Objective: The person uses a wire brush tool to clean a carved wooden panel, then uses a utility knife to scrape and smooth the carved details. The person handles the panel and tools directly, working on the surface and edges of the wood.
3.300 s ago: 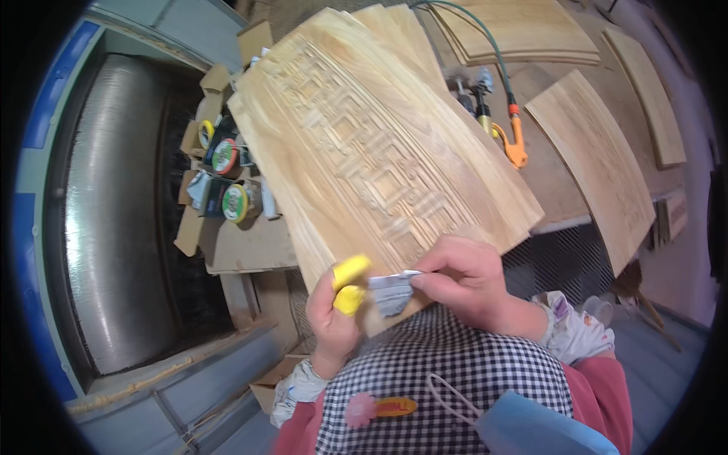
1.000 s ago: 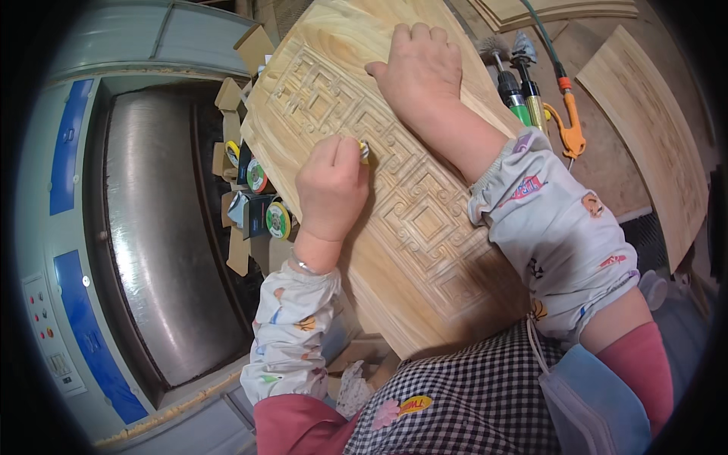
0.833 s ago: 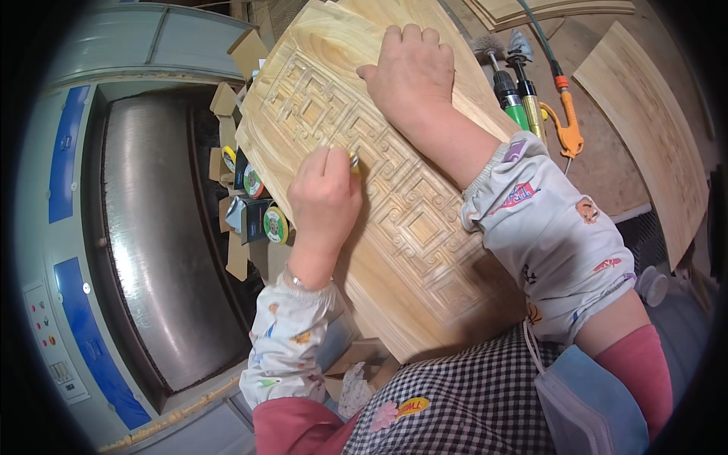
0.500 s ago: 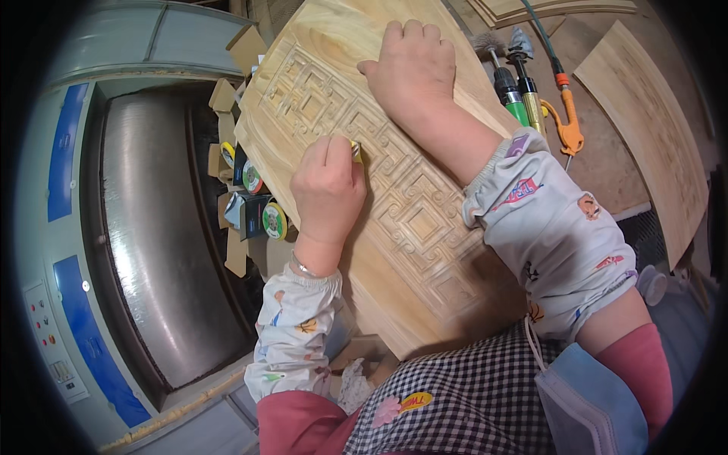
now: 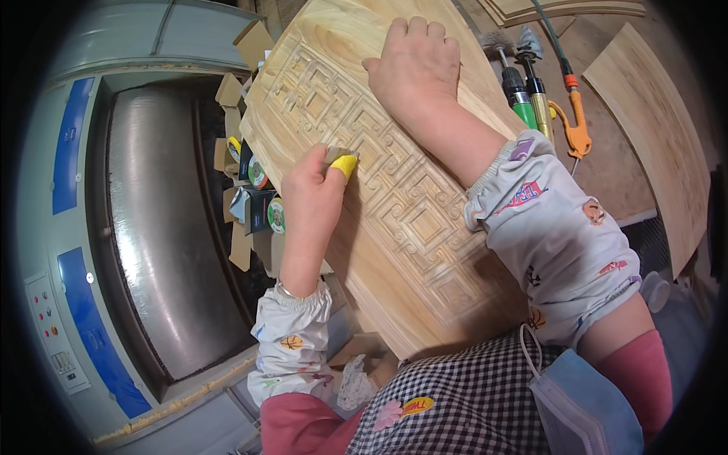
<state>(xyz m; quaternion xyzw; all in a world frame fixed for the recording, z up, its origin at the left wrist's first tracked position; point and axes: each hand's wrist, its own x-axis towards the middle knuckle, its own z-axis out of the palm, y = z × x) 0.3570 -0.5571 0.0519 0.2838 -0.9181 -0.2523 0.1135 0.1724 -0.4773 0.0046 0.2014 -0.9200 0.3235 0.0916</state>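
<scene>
Lying under the left grip (image 5: 315, 184) (sheet (image 5: 338, 154) pinched) is a carved panel (image 5: 423, 224).

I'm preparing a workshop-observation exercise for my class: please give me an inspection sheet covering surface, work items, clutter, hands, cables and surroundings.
Surface: brown workbench, partly covered.
Job's things: carved wooden panel, relief facing up; small grey piece over the carving.
Clutter: green-bodied tool and gold-bodied tool side by side; opened cardboard box at left.
Hands: left hand pinches the grey piece, its thumb covered in yellow; right hand rests on the panel.
Cables: green hose to orange blow gun.
Surroundings: shiny metal surface at left, framed in blue and pale grey.
</scene>
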